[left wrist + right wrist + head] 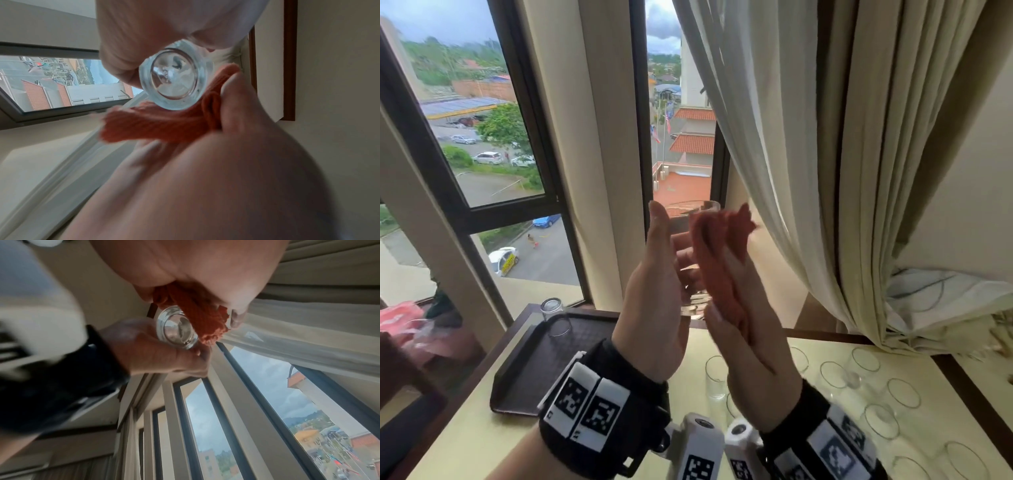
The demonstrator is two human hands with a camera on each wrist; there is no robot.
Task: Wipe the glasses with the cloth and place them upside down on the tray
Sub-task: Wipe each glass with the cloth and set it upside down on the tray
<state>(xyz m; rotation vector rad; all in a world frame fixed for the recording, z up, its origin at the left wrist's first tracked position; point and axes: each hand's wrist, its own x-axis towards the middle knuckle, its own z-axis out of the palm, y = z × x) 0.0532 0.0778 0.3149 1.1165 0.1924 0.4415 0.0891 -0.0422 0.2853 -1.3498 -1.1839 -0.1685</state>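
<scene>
I hold a clear glass upright in the air in front of the window. My left hand grips its left side, thumb pointing up, fingers curled behind it. My right hand holds a bunched orange cloth against the glass's right side. The left wrist view looks up at the thick glass base, with the cloth just beside it. From the right wrist, the cloth covers part of the base. A dark tray lies on the table at the left, carrying one upside-down glass.
Several clear glasses stand upright on the cream table, below and to the right of my hands. A pale curtain hangs close on the right. The window frame is right behind the table.
</scene>
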